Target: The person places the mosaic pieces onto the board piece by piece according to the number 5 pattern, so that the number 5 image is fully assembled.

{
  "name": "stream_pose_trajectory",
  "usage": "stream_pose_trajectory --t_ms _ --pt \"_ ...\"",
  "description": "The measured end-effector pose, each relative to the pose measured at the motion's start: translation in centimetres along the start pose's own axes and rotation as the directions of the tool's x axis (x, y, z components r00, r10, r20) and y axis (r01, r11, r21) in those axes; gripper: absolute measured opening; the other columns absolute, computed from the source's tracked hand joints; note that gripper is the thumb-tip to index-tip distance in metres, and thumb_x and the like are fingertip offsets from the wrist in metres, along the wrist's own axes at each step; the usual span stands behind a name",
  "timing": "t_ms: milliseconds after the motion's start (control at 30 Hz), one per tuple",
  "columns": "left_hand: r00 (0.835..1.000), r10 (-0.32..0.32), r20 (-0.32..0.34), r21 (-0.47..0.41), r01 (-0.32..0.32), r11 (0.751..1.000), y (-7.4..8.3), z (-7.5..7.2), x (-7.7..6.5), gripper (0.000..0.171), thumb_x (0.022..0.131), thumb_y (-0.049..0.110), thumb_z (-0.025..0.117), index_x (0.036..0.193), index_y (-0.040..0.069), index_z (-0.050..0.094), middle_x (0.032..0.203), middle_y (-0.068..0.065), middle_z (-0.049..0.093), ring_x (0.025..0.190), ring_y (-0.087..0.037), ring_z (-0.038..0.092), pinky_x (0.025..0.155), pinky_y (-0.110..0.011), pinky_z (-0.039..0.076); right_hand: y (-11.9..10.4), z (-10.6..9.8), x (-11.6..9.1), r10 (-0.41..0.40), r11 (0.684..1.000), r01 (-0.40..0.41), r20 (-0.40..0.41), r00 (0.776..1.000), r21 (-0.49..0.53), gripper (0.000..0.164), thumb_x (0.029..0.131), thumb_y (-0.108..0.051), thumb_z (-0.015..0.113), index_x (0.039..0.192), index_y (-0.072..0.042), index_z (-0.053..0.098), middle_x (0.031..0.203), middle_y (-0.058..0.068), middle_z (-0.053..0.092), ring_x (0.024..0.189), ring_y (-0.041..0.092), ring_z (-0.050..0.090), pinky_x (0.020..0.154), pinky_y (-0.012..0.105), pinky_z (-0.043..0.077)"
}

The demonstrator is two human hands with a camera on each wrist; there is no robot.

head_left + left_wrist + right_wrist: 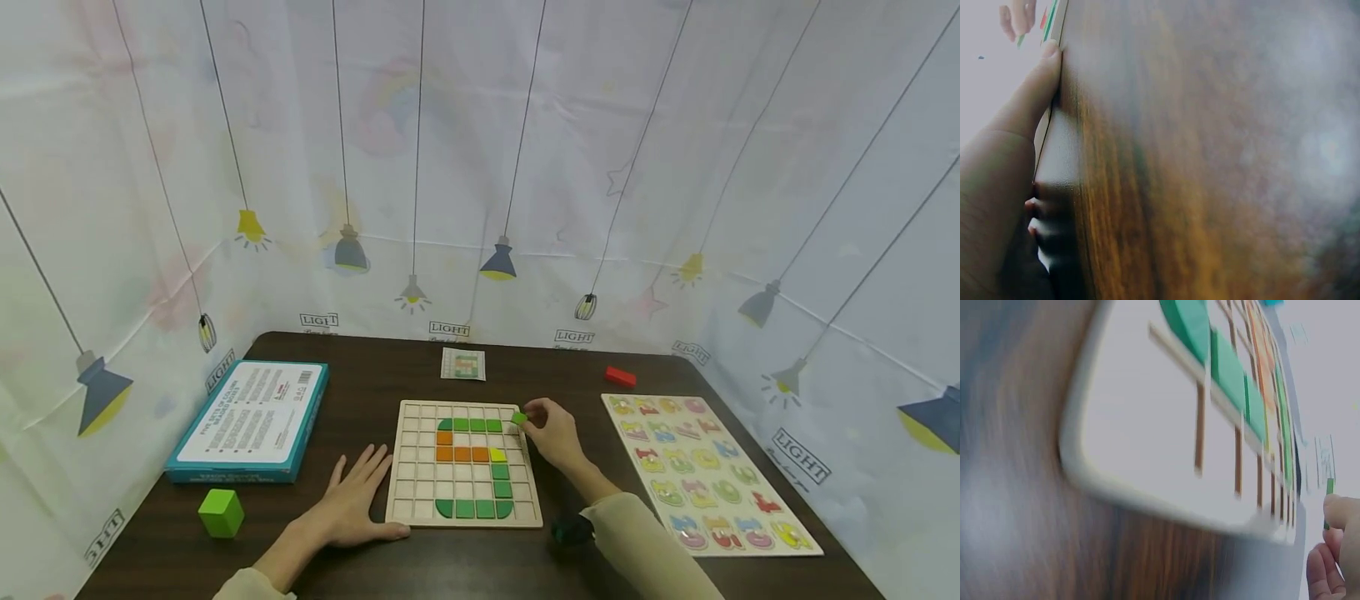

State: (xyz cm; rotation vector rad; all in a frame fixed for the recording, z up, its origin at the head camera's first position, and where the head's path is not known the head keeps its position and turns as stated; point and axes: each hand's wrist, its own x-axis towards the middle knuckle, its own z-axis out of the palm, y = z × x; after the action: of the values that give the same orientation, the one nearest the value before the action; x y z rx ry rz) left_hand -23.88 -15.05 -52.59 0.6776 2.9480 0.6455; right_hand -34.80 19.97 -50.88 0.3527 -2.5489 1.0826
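Note:
A light wooden grid board point(412, 469) lies on the dark table, with green, orange and yellow tiles set in some of its squares. Over its far right corner, my right hand point(553, 431) pinches a small green tile point(519, 417) between thumb and fingertips. The same tile shows edge-on in the right wrist view, close to the fingertips. My left hand point(351, 502) lies with spread fingers along the board's left side, its thumb at the near left corner. In the left wrist view that thumb point(1047, 62) rests against the board's edge.
Behind the board lies a small pattern card point(463, 364). A teal box point(247, 417) and a green cube point(221, 513) stand at the left. To the right are a red block point(620, 377) and an animal puzzle board point(726, 492). Something black point(572, 531) sits by the right wrist.

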Motion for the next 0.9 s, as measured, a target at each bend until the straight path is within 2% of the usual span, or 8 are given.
stream_pose_trajectory --t_ms 167,367,733,900 --pt "1.0 -0.013 0.008 0.013 0.013 1.0 -0.1 0.0 0.1 0.116 0.068 0.084 0.051 0.15 0.007 0.023 0.156 -0.012 0.015 0.143 -0.032 0.007 0.107 -0.062 -0.001 -2.8 1.2 -0.9 -0.055 0.996 0.047 0.098 0.994 0.073 0.027 0.082 -0.007 0.073 0.107 -0.002 0.063 0.095 0.009 0.063 0.085 0.022 0.06 0.076 0.036 0.052" --pt "1.0 -0.015 0.011 0.016 0.015 1.0 -0.2 -0.1 0.2 0.116 0.068 0.084 0.05 0.15 0.007 0.024 0.156 -0.011 0.014 0.143 -0.031 0.007 0.107 -0.062 -0.001 -5.8 2.4 -1.6 -0.146 0.981 0.119 0.173 0.974 0.156 0.028 0.082 -0.005 0.072 0.108 0.0 0.062 0.097 0.013 0.063 0.088 0.025 0.061 0.079 0.038 0.052" --pt "1.0 -0.007 0.003 0.01 0.007 1.0 -0.3 0.1 0.1 0.116 0.068 0.084 0.05 0.15 0.006 0.024 0.156 -0.012 0.015 0.143 -0.031 0.007 0.107 -0.062 -0.002 -8.8 4.7 -3.5 -0.297 0.95 0.255 0.268 0.917 0.178 0.026 0.082 -0.005 0.071 0.105 0.003 0.062 0.093 0.01 0.064 0.082 0.022 0.063 0.074 0.031 0.053" --pt "1.0 -0.009 -0.001 0.022 0.009 1.0 -0.4 0.3 0.2 0.117 0.067 0.087 0.047 0.15 0.007 0.024 0.156 -0.012 0.015 0.143 -0.031 0.007 0.107 -0.062 -0.001 -9.8 5.2 -4.4 -0.309 0.947 0.26 0.308 0.9 0.19 0.025 0.083 -0.005 0.07 0.105 0.003 0.062 0.096 0.011 0.063 0.086 0.021 0.063 0.076 0.029 0.053"
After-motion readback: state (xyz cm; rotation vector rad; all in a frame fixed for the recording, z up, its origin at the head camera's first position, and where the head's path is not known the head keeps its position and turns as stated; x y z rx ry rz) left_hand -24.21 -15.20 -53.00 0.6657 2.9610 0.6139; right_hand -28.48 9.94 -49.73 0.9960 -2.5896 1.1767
